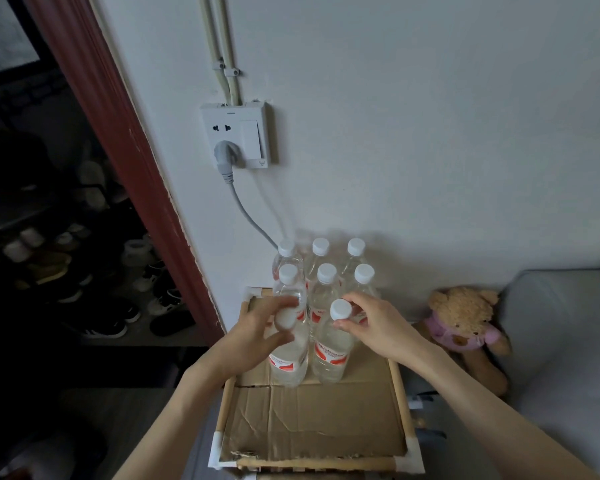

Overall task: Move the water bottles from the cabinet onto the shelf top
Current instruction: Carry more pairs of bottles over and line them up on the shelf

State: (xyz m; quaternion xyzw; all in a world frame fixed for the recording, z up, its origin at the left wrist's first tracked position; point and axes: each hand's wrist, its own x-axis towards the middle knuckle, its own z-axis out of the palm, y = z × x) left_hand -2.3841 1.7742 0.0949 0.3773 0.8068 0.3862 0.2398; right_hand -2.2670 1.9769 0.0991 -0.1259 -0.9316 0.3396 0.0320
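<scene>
both hands [253, 336] grip bottles [331, 355]

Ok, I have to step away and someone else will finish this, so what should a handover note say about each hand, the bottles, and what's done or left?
Left hand: gripping the neck of the front-left clear plastic water bottle, white cap blurred.
Right hand: pinching the neck of the front-right clear water bottle under its white cap.
Both bottles stand on the cardboard-covered shelf top, in front of six more capped bottles in two rows by the wall.
Done: eight bottles up.
Left: release these two; the cabinet is out of view, so the remaining count is unknown.
</scene>
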